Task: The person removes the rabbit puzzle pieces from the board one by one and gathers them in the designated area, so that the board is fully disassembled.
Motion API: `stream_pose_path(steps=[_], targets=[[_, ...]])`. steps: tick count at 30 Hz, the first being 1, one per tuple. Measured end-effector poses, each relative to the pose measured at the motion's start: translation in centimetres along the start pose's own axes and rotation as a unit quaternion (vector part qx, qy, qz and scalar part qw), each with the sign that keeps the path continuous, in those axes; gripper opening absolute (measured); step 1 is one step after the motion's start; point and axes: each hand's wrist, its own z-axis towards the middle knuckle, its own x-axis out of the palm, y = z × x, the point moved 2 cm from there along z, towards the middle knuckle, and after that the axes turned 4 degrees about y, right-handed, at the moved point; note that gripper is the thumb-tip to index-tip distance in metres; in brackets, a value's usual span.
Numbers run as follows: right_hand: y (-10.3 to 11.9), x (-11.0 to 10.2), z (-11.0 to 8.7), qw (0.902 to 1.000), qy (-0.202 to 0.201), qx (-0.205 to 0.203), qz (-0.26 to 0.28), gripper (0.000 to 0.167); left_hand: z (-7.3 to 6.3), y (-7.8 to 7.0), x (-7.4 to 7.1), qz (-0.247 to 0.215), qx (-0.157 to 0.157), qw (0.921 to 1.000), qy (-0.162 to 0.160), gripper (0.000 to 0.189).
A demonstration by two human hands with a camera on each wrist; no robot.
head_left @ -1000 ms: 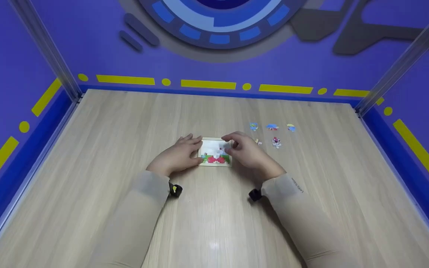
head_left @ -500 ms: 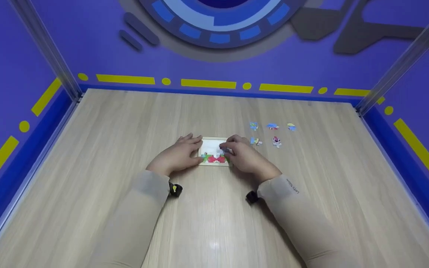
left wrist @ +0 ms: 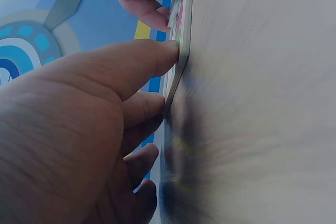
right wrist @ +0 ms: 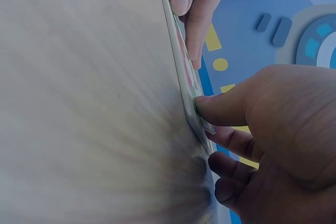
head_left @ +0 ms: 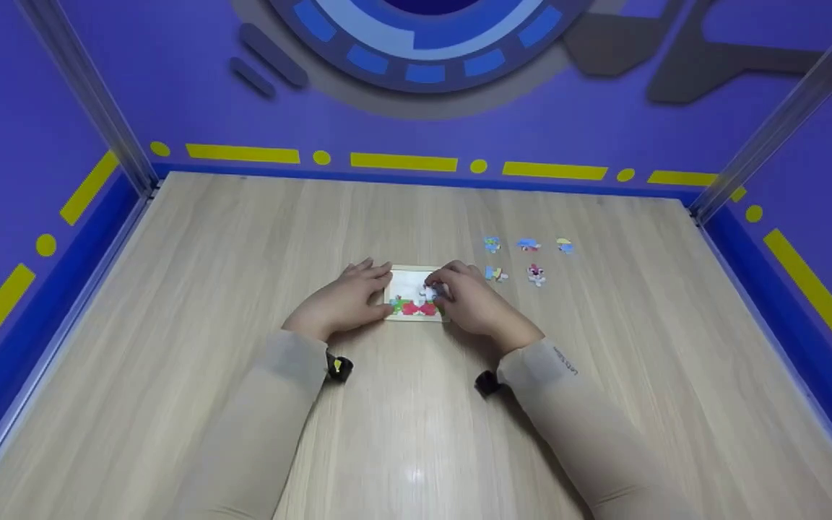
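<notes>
Head view: a small puzzle frame [head_left: 409, 268] lies flat on the table [head_left: 416, 426], between the person's two hands. The left hand [head_left: 340, 303] rests at its left side, fingers fairly straight and thumb held apart; the thumb touches the near left corner and a fingertip the far one. The right hand [head_left: 470, 296] reaches over the frame's right side, its thumb and forefinger pinching a piece [right wrist: 209, 128] — the right wrist view shows an edge of it between them, though its picture is mostly hidden.

Inside the frame, a green and red row [head_left: 409, 308] runs along the near edge, with a whitish piece [head_left: 428, 292] just above it and pale backing beyond.

Five loose pieces [head_left: 529, 245] lie on the table to the right, past the right hand — three in a far row, two in a nearer one. Both sleeves [head_left: 271, 404] are beige, with a small black device [head_left: 341, 369] at each cuff. Blue-purple walls [head_left: 416, 133] with yellow dashes and dots surround the table.
</notes>
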Motion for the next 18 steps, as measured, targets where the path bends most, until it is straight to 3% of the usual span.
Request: stream_pose_path(steps=[18], targets=[[-0.19, -0.11, -0.01, 0.9998, 0.006, -0.010, -0.012, 0.035, -0.07, -0.05, -0.09, -0.005, -0.004, 1.0000, 0.002, 0.076]])
